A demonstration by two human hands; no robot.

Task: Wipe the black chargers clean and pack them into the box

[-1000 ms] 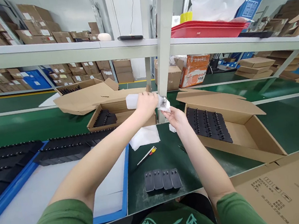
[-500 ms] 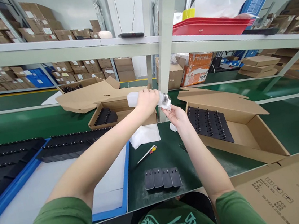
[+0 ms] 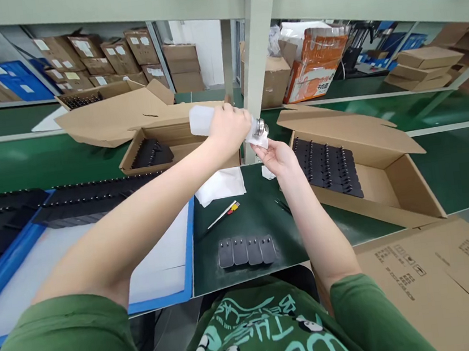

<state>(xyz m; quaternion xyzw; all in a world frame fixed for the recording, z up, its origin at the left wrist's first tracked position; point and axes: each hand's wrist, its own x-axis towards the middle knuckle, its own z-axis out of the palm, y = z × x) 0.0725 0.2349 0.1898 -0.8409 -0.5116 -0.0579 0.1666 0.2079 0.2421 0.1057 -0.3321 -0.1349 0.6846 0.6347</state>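
Note:
Wrapped around a translucent white bottle (image 3: 202, 121), my left hand (image 3: 229, 126) holds it tipped on its side, its metal top (image 3: 261, 128) pointing right. My right hand (image 3: 275, 154) pinches a white wipe (image 3: 260, 140) against the bottle's metal top. Below the hands, a row of several small black rectangular parts (image 3: 246, 251) with little pins lies on the green bench (image 3: 210, 258). A pen-like tool with a yellow and red end (image 3: 223, 214) rests above them, close to a stack of white wipes (image 3: 221, 185). Dark tweezers (image 3: 283, 206) lie partly behind my right forearm.
An open cardboard box (image 3: 415, 187) with rows of black parts stands on the right, another box (image 3: 129, 154) behind my left arm. At left is a blue-edged tray (image 3: 189, 261) with black strips. A shelf post (image 3: 259, 41) rises behind my hands.
The view has tilted downward, so the bench things sit higher in the picture. Both hands keep their grip, with the wipe still against the bottle's top.

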